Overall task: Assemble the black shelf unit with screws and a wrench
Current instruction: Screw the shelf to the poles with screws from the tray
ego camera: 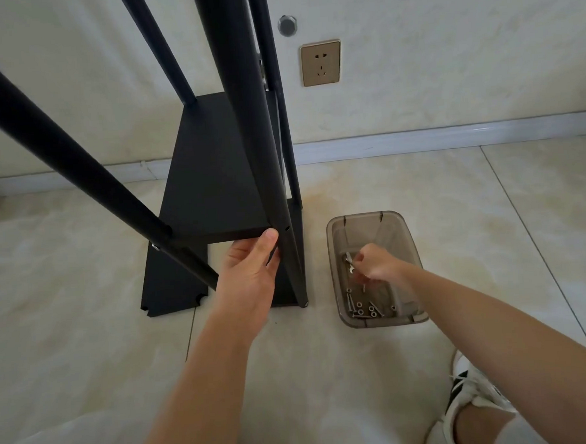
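- Black shelf unit (213,178): matte black, standing on the tiled floor against the wall; flat rectangular boards joined to round, smooth tubular posts that rise out of view.
- Front right post (268,175): a small hole shows in its side level with the near corner of the raised board.
- Left hand (250,269): holds that corner where board meets post, thumb pressed on the board's front edge, fingers curled underneath.
- Bottom board (172,287): lies on the floor, with notched cut-outs at its near corners.
- Bin (334,253): translucent grey-brown plastic, rectangular with rounded corners, just right of the unit.
- Screws (362,308): small, silvery, loose at the bin's near end, with ring-shaped washers or nuts among them.
- Right hand (376,263): reaches into the bin, fingers closed on a small metal wrench (349,263).
- Floor (84,303): glossy cream tiles, marbled.
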